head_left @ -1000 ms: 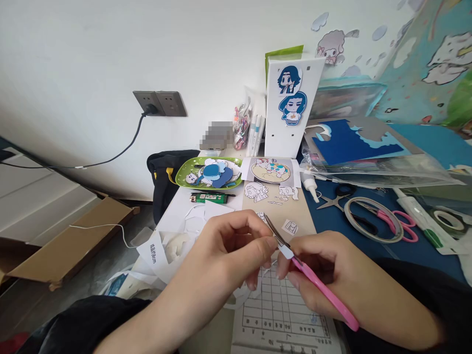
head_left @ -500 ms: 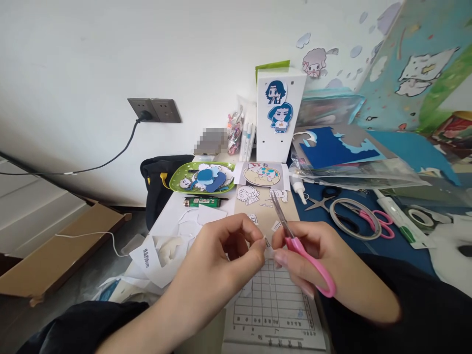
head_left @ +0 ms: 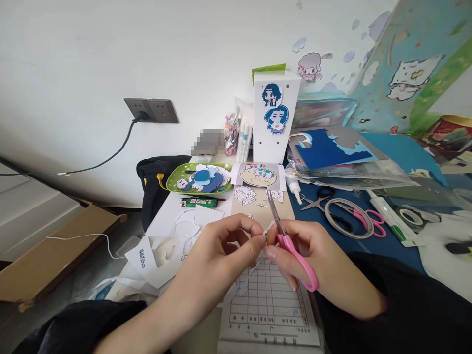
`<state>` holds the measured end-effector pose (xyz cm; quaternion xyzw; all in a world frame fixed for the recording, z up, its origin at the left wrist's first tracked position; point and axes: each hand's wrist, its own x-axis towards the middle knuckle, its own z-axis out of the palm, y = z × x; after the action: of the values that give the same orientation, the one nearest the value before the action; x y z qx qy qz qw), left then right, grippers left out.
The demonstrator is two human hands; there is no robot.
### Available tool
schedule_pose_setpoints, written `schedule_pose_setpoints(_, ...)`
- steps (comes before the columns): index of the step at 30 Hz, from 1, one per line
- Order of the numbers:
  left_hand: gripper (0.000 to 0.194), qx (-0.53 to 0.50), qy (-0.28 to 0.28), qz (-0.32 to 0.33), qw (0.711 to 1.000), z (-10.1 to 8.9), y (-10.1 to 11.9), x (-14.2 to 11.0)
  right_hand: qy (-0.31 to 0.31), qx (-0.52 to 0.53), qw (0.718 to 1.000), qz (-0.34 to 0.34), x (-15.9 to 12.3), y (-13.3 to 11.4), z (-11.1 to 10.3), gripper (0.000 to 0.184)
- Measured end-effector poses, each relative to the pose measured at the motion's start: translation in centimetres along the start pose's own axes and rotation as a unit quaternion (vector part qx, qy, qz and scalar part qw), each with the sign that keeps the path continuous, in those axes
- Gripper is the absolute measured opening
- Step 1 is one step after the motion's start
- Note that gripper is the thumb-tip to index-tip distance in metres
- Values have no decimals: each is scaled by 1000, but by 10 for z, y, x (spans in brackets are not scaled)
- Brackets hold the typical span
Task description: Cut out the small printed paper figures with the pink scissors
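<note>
My right hand (head_left: 317,265) grips pink-handled scissors (head_left: 285,236), blades pointing up and away over the tan sheet (head_left: 263,206). My left hand (head_left: 221,255) pinches a tiny paper cut-out (head_left: 265,239) between thumb and fingertips, right against the scissors' pivot. The two hands touch above a printed grid sheet (head_left: 269,309) at the desk's near edge. Small printed figure cut-outs (head_left: 245,195) lie on the tan sheet beyond the hands.
A green tray (head_left: 173,184) with blue cut-outs, a green lighter (head_left: 201,202), a glue bottle (head_left: 294,188), a tape ring (head_left: 348,219), spare scissors (head_left: 368,219) and a white box (head_left: 275,118) with stickers crowd the desk. Paper scraps (head_left: 158,250) hang off the left; cardboard (head_left: 55,250) lies on the floor.
The scissors have swung from lying low across my hands to pointing upright. Both hands have drawn closer together, and the view has shifted slightly right.
</note>
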<state>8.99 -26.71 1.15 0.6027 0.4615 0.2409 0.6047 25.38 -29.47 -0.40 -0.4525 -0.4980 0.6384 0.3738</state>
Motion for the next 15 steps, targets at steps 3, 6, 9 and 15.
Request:
schedule_pose_setpoints(3,17,-7,2,-11,1000,0,-1,-1,18,-18,1000,7,0,-4,-2,7)
schedule_pose_setpoints(6,17,-9,-4,-18,1000,-1,-1,-1,32,-32,999,-13,1,2,-5,9)
schedule_pose_setpoints(9,16,-12,21,2,1000,-7,-2,2,45,-36,998,-37,5,11,-10,9)
schedule_pose_setpoints(15,14,66,150,93,982,-24,-4,14,113,-76,989,-66,10,12,-19,8)
